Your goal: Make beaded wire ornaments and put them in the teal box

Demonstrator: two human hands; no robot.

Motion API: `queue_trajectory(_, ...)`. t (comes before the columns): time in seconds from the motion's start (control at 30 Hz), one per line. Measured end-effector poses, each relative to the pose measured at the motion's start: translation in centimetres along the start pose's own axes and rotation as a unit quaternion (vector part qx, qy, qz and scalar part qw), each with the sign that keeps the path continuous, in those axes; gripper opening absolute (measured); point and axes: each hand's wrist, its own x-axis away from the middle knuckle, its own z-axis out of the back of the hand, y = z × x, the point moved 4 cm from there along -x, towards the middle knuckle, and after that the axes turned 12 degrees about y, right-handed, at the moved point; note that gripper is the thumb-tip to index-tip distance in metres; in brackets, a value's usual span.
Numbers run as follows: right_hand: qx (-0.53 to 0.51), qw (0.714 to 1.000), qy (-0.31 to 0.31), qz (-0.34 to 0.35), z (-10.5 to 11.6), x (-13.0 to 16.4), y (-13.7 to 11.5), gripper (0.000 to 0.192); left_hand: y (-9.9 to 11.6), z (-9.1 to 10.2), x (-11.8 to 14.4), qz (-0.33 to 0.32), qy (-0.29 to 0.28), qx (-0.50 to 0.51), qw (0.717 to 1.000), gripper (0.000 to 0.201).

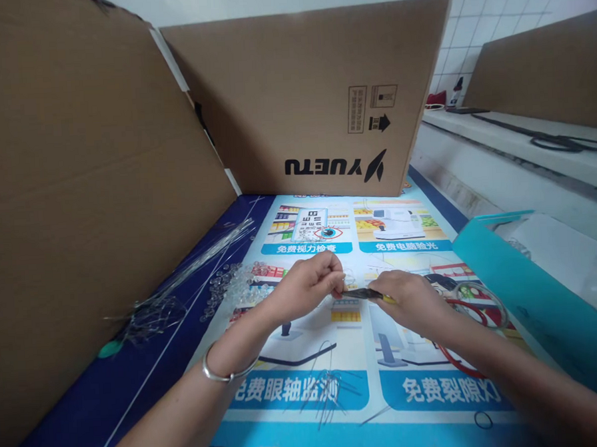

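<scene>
Nearest the camera, on the printed poster mat (337, 395), lies a loose scatter of thin wires (325, 392), with a silver bangle (225, 371) on the left wrist just above them. Both hands meet over the middle of the mat: the left hand (309, 286) pinches one end of a small dark bundle (358, 293), and the right hand (410, 298) grips the other end, where a bit of yellow shows at the fingers. To do this well, I judge the pinch should sit close to the bundle's tip, the two hands near each other, so the thin strands stay together and do not splay. Left of the hands sits a heap of clear beads (236, 285), and beyond it long wire strands (191, 272). A teal box (527, 298) lies to the right. Farthest off, cardboard boxes (312, 96) wall the workspace.
</scene>
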Motion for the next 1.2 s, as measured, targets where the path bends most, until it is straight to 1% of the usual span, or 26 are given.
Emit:
queue_trajectory(0.17, -0.019, 1.0, -0.022, -0.011, -0.2, 0.0, 0.2, 0.015, 0.4, 0.0, 0.1, -0.01, -0.003, -0.029, 1.0, 0.008)
queue_trajectory(0.27, -0.014, 1.0, -0.021, -0.001, -0.2, -0.1, 0.2, 0.013, 0.1, -0.1, 0.0, 0.003, -0.012, -0.02, 1.0, 0.008)
queue_trajectory(0.37, 0.017, 0.999, 0.006, 0.029, 0.2, -0.2, -0.2, 0.009, -0.8, 0.0, -0.2, 0.036, -0.017, 0.012, 0.999, 0.011)
queue_trajectory(0.5, 0.082, 0.991, 0.07, 0.083, 1.1, -0.2, -1.0, 0.013, -2.1, 0.1, -0.4, 0.093, -0.027, 0.045, 0.994, 0.015)
queue_trajectory(0.57, 0.101, 0.987, 0.09, 0.092, 1.2, -0.2, -1.2, 0.015, -2.3, 0.3, -0.4, 0.098, -0.028, 0.047, 0.994, 0.015)
queue_trajectory(0.63, 0.085, 0.99, 0.091, 0.074, 1.1, -0.2, -1.0, 0.014, -2.0, 0.5, -0.4, 0.081, -0.022, 0.038, 0.996, 0.015)
queue_trajectory(0.77, -0.046, 0.998, 0.037, 0.024, 0.2, -0.1, -0.2, 0.013, -1.2, 0.8, -0.3, 0.046, -0.03, 0.02, 0.998, 0.012)
queue_trajectory(0.8, -0.065, 0.997, 0.04, 0.018, 0.1, -0.1, 0.0, 0.013, -1.2, 0.7, -0.3, 0.046, -0.034, 0.019, 0.998, 0.012)
queue_trajectory(0.87, -0.056, 0.995, 0.083, 0.014, 0.4, -0.1, 0.1, 0.012, -1.5, 0.6, -0.3, 0.059, -0.039, 0.021, 0.997, 0.013)
queue_trajectory(0.93, -0.003, 0.99, 0.136, 0.034, 1.0, -0.1, -0.1, 0.013, -1.9, 0.4, -0.4, 0.085, -0.043, 0.03, 0.995, 0.015)
queue_trajectory(0.97, 0.026, 0.987, 0.15, 0.056, 1.2, 0.0, -0.3, 0.014, -2.2, 0.3, -0.4, 0.098, -0.047, 0.038, 0.993, 0.016)
queue_trajectory(1.1, 0.123, 0.967, 0.161, 0.156, 1.6, 0.3, -1.6, 0.015, -2.5, -0.1, -0.3, 0.128, -0.056, 0.061, 0.988, 0.02)
queue_trajectory(1.2, 0.17, 0.95, 0.162, 0.205, 1.5, 0.7, -2.3, 0.017, -2.4, -0.3, -0.2, 0.142, -0.061, 0.074, 0.985, 0.022)
